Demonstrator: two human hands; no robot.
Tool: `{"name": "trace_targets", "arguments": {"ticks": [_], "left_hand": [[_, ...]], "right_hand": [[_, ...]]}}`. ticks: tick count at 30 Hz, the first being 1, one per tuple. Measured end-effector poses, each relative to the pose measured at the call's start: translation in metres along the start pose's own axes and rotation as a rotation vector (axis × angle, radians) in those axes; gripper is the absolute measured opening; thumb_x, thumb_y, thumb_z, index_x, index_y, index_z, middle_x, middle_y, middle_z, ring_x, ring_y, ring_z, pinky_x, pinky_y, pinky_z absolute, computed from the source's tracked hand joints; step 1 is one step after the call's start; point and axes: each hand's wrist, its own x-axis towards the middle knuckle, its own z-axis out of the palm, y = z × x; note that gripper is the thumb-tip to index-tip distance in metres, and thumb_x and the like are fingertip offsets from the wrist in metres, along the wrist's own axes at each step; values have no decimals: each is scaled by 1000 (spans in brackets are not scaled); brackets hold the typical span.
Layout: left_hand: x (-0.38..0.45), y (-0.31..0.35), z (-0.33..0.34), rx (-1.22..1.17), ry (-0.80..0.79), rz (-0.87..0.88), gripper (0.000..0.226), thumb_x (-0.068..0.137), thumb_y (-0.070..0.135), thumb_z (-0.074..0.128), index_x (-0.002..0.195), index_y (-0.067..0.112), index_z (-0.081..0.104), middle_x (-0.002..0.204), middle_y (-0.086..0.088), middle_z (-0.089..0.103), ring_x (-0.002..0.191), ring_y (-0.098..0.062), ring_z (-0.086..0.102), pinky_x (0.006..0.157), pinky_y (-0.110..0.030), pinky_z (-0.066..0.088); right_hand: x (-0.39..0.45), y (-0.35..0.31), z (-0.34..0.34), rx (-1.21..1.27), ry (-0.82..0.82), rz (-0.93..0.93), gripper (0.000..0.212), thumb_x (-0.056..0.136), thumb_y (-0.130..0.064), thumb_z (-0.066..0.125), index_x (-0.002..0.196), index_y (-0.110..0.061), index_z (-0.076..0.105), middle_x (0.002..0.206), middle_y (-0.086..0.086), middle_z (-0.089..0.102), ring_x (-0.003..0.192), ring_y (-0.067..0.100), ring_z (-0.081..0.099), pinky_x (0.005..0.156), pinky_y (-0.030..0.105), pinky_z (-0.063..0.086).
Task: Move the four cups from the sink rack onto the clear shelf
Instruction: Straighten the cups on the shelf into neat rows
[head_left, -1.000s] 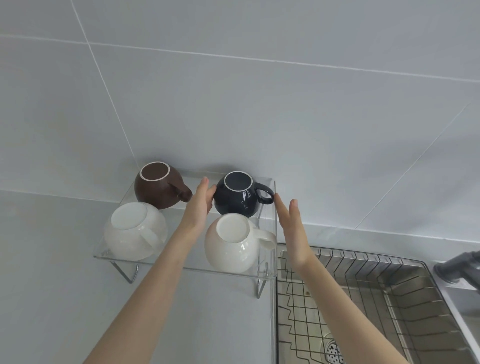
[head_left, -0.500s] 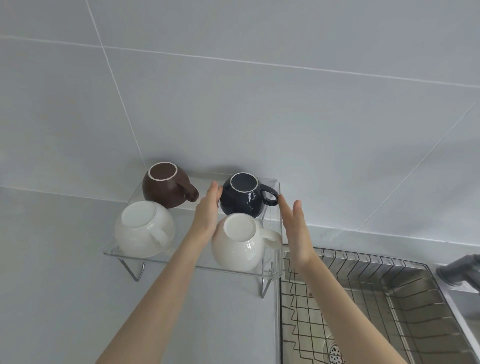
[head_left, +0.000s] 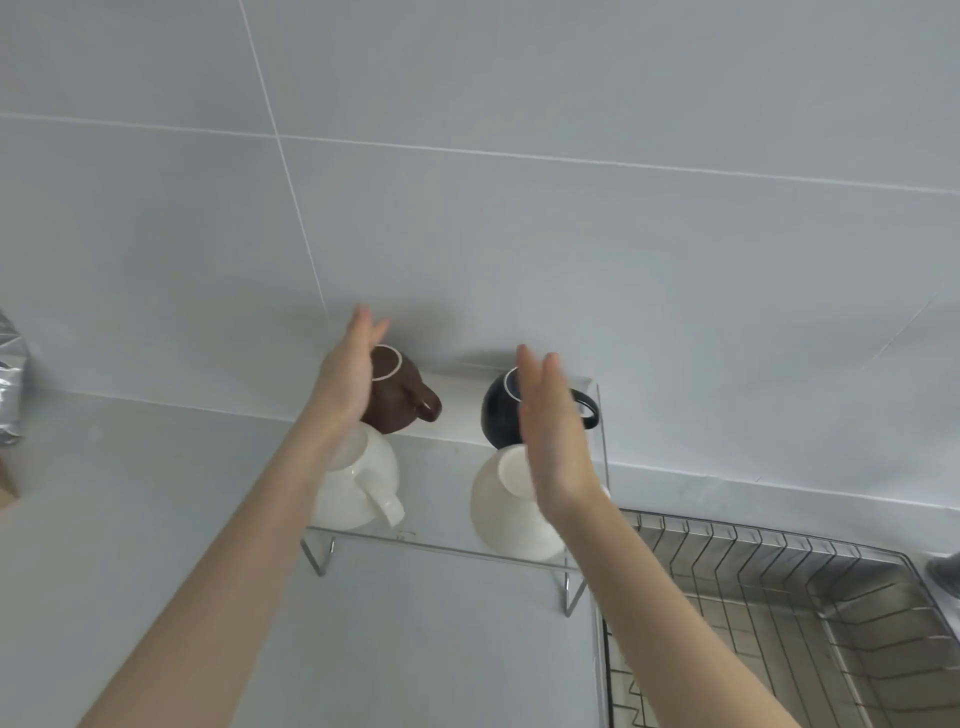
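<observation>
So we're at the tail end, by the look of it: all four cups sit upside down on the clear shelf (head_left: 447, 545), centre of frame, and the sink rack (head_left: 779, 582) at lower right shows no cups in the part we can see. Brown cup (head_left: 400, 400) back left, dark cup (head_left: 498, 410) back right, left white cup (head_left: 358, 483) front left, right white cup (head_left: 506, 504) front right.

Our left hand (head_left: 348, 379) is flat, fingers straight and apart, in front of the brown cup; contact w/ it we can't tell. Our right hand (head_left: 550, 431) is likewise flat and spread, in front of the dark cup and right white cup, gripping nothing. So both grips are apart, no cup held.

Next, we reckon: just check the cups sit steady, esp. the front two near the shelf edge, then pull both hands back w/o clipping a handle.
</observation>
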Motion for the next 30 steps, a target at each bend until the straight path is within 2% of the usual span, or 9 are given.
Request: {"name": "trace_targets", "arguments": {"ticks": [2,4,8,13,17,21,25,28,30], "left_hand": [[10,1,-24,55,0,-35,60,92,52,14,129,19,46,137,1,50,121,-4,42,86,-6,26],[9,0,-32,94,-82,-99,60,93,49,8,111,20,57,125,6,55,117,-5,39,86,-5,29],[12,-8,-37,42,-149,-119,69,93,46,1,125,7,49,117,3,49,115,-8,40,93,-19,24],[12,-16,-39,17,-114,-81,66,94,43,2,130,6,44,140,-10,44,134,-15,32,98,-18,20],[8,-19,-39,0,-114,-69,65,94,44,3,130,8,45,142,-10,44,135,-15,30,97,-18,20],[9,-26,-44,-5,-102,-95,65,92,50,6,129,16,47,143,-3,44,137,-13,29,100,-19,19],[8,-26,-46,32,-123,-97,66,91,52,5,128,21,49,142,-1,45,138,-13,28,104,-20,18],[0,-18,-50,30,-130,-97,65,93,47,3,133,14,41,149,-2,34,142,-14,18,115,-26,10],[-7,-18,-58,14,-94,-107,64,94,44,5,134,7,39,149,-6,33,141,-17,22,117,-30,12]], "right_hand": [[5,7,31,-18,-77,32,48,96,-40,21,138,-19,32,149,2,33,136,17,30,105,26,24],[10,16,52,20,-130,118,51,97,-40,17,139,-13,29,151,8,30,138,21,26,112,33,20],[19,37,73,97,-173,237,55,94,-48,9,140,-21,26,152,-2,23,141,12,13,115,31,8],[28,50,75,98,-155,225,45,93,-50,6,124,-39,38,144,-10,29,139,9,12,114,31,6],[37,51,72,87,-149,206,56,94,-47,5,130,-27,42,132,-12,36,139,9,14,114,33,5],[40,46,71,64,-139,223,57,94,-49,5,139,-24,29,153,-4,21,143,13,7,116,33,2],[36,43,73,57,-127,221,55,94,-49,7,138,-26,29,153,-5,21,142,12,8,116,34,2],[28,43,74,83,-118,217,53,94,-49,8,139,-29,26,153,-7,18,141,9,7,115,32,4],[18,47,73,127,-92,245,55,93,-51,15,142,-26,20,155,-3,14,142,12,9,116,34,6]]}}
